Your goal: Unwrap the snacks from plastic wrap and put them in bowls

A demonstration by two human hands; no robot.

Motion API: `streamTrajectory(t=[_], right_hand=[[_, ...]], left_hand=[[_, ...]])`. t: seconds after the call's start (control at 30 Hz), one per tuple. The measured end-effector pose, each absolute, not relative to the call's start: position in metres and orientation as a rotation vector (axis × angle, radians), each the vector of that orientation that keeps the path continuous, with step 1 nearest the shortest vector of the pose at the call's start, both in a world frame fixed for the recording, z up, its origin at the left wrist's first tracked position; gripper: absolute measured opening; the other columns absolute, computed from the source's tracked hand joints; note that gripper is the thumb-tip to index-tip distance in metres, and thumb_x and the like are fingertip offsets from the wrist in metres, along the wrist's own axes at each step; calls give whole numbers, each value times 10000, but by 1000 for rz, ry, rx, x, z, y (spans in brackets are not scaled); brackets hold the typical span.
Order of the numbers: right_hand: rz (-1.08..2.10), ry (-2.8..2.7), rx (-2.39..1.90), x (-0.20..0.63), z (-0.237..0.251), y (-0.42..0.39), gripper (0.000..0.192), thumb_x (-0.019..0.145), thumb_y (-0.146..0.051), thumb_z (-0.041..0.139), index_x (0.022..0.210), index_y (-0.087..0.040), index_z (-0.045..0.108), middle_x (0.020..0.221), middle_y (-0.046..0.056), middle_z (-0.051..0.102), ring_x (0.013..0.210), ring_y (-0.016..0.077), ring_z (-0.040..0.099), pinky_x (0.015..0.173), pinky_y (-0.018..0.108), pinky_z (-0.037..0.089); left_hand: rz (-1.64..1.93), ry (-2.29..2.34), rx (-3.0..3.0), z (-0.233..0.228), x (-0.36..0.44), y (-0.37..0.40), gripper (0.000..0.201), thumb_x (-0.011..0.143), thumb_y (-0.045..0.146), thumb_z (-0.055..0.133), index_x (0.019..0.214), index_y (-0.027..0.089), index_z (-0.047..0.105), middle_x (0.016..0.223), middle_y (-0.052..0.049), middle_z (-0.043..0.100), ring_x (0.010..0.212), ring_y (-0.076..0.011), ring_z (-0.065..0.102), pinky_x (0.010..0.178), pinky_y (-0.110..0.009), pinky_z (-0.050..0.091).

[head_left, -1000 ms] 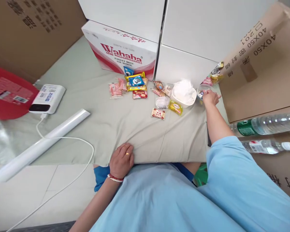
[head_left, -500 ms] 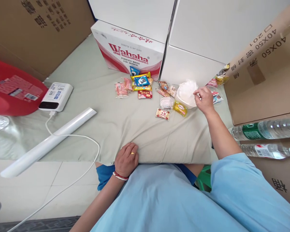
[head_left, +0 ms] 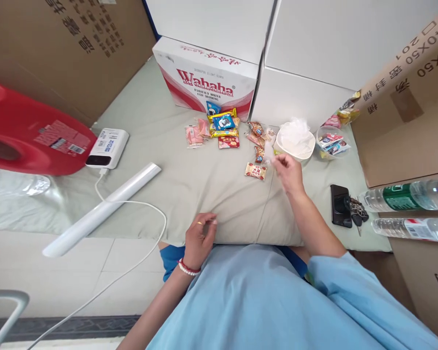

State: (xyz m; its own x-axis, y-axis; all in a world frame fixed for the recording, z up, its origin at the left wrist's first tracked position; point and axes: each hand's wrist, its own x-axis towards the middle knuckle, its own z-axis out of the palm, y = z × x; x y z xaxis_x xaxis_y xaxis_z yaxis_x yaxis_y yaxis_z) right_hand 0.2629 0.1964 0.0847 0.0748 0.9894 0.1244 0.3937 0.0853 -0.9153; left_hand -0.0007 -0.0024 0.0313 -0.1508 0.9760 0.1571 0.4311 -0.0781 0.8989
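My right hand [head_left: 291, 176] pinches the edge of a small white, see-through packet [head_left: 268, 150] beside the white bowl [head_left: 295, 154]. Crumpled clear plastic film [head_left: 295, 133] sits in that bowl. Just left of the fingers lie a brown snack packet [head_left: 259, 154] and a cream and red snack packet [head_left: 256, 170]. Behind them are more brown-wrapped snacks [head_left: 256, 128]. My left hand [head_left: 200, 236] hovers over or rests on the cloth near the front edge, its fingers loosely bent with nothing in them. The yellow packet is mostly hidden behind my right hand.
Pink packets [head_left: 194, 136] and a blue packet [head_left: 224, 121] lie before the Wahaha carton [head_left: 208, 78]. A clear bowl [head_left: 332, 142] holds snacks. A phone [head_left: 340, 205], keys [head_left: 357, 211] and bottles [head_left: 397, 195] are at right; a white cable [head_left: 160, 214] crosses a white tube [head_left: 105, 206] at left.
My right hand has come from the bowl's right side to its front left and taken hold of the white packet, uncovering a brown one. My left hand has turned. The view has shifted.
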Motion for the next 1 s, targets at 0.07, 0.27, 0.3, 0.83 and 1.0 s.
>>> streamTrajectory(t=[0.07, 0.27, 0.3, 0.83, 1.0], right_hand=[[1146, -1259, -1430, 249, 77, 148, 312, 808, -510, 742, 832, -218, 634, 711, -21, 581, 588, 125, 448, 546, 251, 368], [1744, -1046, -1349, 217, 66, 58, 446, 692, -574, 855, 749, -206, 608, 625, -54, 515, 548, 86, 371, 513, 228, 295], [1784, -984, -1331, 220, 68, 57, 453, 688, -575, 861, 752, -209, 602, 602, -64, 483, 533, 82, 344, 498, 224, 272], [2014, -703, -1212, 249, 87, 69, 407, 693, -432, 877, 786, -215, 546, 566, -104, 405, 432, 33, 216, 423, 192, 142], [1544, -844, -1428, 254, 61, 62, 378, 732, -499, 822, 816, -222, 578, 679, -51, 500, 514, 78, 321, 455, 219, 240]], left_hand=[[1165, 1462, 1362, 40, 13, 8, 236, 979, 400, 608, 1145, 236, 644, 1055, -69, 685, 961, -201, 694, 808, -352, 596], [1058, 1103, 1113, 44, 50, 43, 358, 850, 489, 768, 1019, 198, 645, 1060, -74, 666, 987, -202, 662, 830, -341, 576], [1045, 1076, 1114, 41, 50, 45, 316, 866, 480, 755, 941, 191, 653, 980, -58, 666, 924, -183, 651, 824, -331, 563], [1072, 1197, 736, 36, 34, 36, 384, 723, 499, 857, 851, 180, 686, 784, 2, 666, 707, -133, 592, 650, -259, 501], [1037, 1238, 702, 47, 14, 42, 416, 658, 499, 881, 814, 191, 649, 733, 35, 594, 609, -88, 479, 519, -202, 415]])
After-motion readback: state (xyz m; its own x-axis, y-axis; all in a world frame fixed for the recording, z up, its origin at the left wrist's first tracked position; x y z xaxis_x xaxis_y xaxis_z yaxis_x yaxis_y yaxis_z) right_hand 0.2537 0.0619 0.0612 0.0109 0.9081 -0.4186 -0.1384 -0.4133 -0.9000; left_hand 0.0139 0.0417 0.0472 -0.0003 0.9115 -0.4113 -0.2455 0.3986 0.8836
